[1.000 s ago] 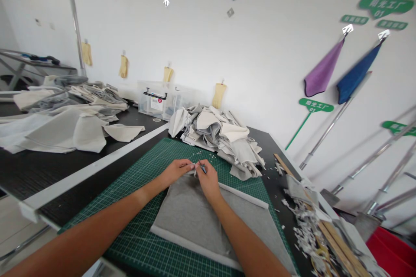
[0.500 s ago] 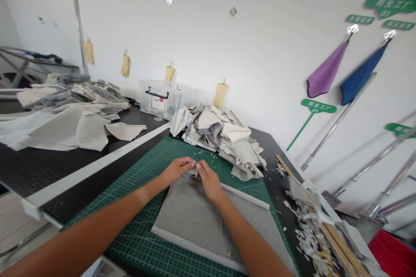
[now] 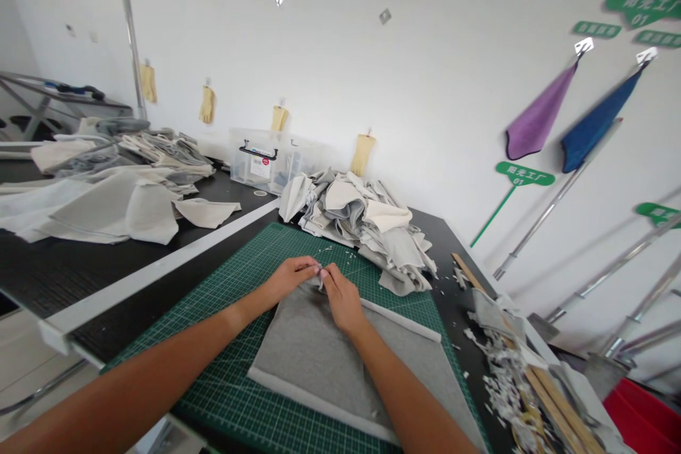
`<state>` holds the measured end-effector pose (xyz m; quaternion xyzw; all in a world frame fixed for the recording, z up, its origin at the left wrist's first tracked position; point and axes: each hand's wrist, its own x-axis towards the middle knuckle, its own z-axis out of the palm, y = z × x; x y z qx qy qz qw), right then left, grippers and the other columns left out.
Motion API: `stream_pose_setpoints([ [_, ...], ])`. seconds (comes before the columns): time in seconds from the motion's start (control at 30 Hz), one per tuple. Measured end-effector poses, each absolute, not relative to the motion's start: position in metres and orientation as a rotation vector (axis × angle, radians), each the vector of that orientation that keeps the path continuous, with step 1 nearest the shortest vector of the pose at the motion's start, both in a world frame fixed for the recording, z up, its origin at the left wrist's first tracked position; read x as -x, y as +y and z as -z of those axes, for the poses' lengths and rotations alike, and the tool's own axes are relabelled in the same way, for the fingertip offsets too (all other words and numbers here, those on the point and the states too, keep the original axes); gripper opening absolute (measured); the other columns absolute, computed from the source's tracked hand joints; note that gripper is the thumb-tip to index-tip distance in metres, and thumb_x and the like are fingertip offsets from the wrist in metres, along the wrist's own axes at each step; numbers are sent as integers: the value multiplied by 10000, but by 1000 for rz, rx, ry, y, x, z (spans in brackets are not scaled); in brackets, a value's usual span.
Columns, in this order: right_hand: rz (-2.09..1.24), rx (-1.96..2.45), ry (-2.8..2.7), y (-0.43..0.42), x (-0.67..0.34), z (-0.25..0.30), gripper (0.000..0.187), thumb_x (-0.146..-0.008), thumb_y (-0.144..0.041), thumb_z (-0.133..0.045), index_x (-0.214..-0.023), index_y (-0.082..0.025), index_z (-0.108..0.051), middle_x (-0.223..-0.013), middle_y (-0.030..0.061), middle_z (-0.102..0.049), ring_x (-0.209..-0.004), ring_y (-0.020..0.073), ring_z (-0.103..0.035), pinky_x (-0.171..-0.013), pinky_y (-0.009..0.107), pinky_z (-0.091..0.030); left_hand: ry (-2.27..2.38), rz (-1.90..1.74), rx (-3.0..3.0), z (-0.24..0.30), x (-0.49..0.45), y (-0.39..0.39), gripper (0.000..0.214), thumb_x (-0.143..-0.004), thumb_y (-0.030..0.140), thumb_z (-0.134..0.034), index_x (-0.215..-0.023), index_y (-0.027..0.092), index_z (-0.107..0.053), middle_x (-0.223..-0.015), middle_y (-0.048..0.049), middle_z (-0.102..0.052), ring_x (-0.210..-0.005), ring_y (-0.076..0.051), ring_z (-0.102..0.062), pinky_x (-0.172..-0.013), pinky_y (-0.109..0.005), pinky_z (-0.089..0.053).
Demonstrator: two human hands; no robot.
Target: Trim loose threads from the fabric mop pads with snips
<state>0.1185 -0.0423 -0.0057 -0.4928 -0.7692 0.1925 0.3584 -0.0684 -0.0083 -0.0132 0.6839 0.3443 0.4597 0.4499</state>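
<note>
Left hand [image 3: 290, 279] and right hand [image 3: 343, 300] closed, fingertips meeting on small pale fabric tuft [image 3: 320, 279] at top of grey fabric panel [image 3: 313, 362]; fingers hide exact grip. Panel lies flat on green cutting mat [image 3: 223, 269], pale rolled hem [image 3: 399, 319] along its edge. Heap of grey and cream fabric [image 3: 362, 223] just beyond mat. Shredded offcuts [image 3: 505, 386] on counter [image 3: 441, 241] to right, partly cut off by frame.
</note>
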Motion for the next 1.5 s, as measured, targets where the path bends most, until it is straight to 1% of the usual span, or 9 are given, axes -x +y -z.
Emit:
stream_pose_setpoints([
  [0.27, -480, 1276, -2005, -42, -120, 7, 328, -1045, -492, -316, -1016, -271, -556, -804, -26, -642, -736, 161, -611, -666, 239, -341, 854, -1132, -1678, 16, 68, -7, 342, -877, 458, -609, -955, 145, -720, -930, -53, -708, -882, -183, -621, -812, -265, -468],
  [0.63, -454, 1248, -2045, -42, -120, 7, 329, -1054, -472, -296, -1012, -256, -541, -796, -16, -627, -726, 162, -613, -665, 233, -341, 869, -1152, -1668, 15, 68, -9, 316, -865, 433, -627, -889, 136, -730, -856, -48, -695, -829, -175, -603, -766, -257, -459],
  [0.9, -518, 1206, -1956, -42, -118, 7, 355, -1046, -456, -292, -872, -244, -518, -717, -35, -539, -654, 144, -529, -636, 234, -335, 886, -1120, -1666, 14, 69, -9, 348, -862, 473, -630, -907, 142, -725, -876, -44, -708, -836, -181, -618, -778, -266, -473],
  [1.03, -610, 1209, -1809, -37, -115, 6, 390, -1018, -506, -336, -826, -232, -536, -728, -33, -536, -679, 139, -515, -639, 230, -357, 854, -1153, -1676, 14, 68, -9, 324, -882, 452, -616, -898, 141, -704, -855, -33, -694, -818, -167, -611, -768, -256, -460],
  [1.17, -658, 1217, -1782, -31, -114, 4, 355, -939, -536, -485, -867, -214, -616, -739, -25, -585, -695, 143, -519, -630, 227, -362, 820, -1192, -1691, 15, 67, -9, 305, -906, 425, -593, -938, 141, -700, -891, -43, -699, -849, -172, -619, -786, -260, -464],
  [1.23, -669, 1201, -1835, -27, -115, 4, 355, -909, -534, -530, -815, -204, -624, -731, -23, -593, -695, 144, -519, -625, 228, -355, 796, -1211, -1710, 14, 67, -9, 295, -913, 413, -588, -952, 144, -702, -926, -52, -705, -893, -180, -625, -827, -269, -466],
  [1.33, -717, 1192, -1874, -21, -117, 4, 380, -890, -520, -542, -708, -190, -590, -656, -27, -539, -635, 134, -478, -581, 228, -326, 766, -1216, -1720, 12, 67, -9, 301, -922, 416, -577, -987, 146, -693, -964, -63, -708, -932, -189, -630, -868, -284, -468],
  [1.43, -733, 1174, -1847, -16, -120, 0, 358, -868, -495, -560, -688, -186, -583, -623, -25, -513, -604, 129, -460, -559, 227, -316, 796, -1221, -1730, 8, 65, -9, 315, -912, 429, -590, -1047, 154, -663, -973, -54, -704, -912, -185, -628, -840, -279, -472],
  [1.5, -748, 1176, -1780, -13, -124, -9, 336, -859, -487, -566, -708, -188, -594, -587, -29, -490, -570, 125, -450, -534, 226, -311, 841, -1189, -1765, 5, 65, -11, 331, -899, 451, -598, -1024, 151, -659, -942, -39, -700, -866, -181, -620, -785, -265, -469],
])
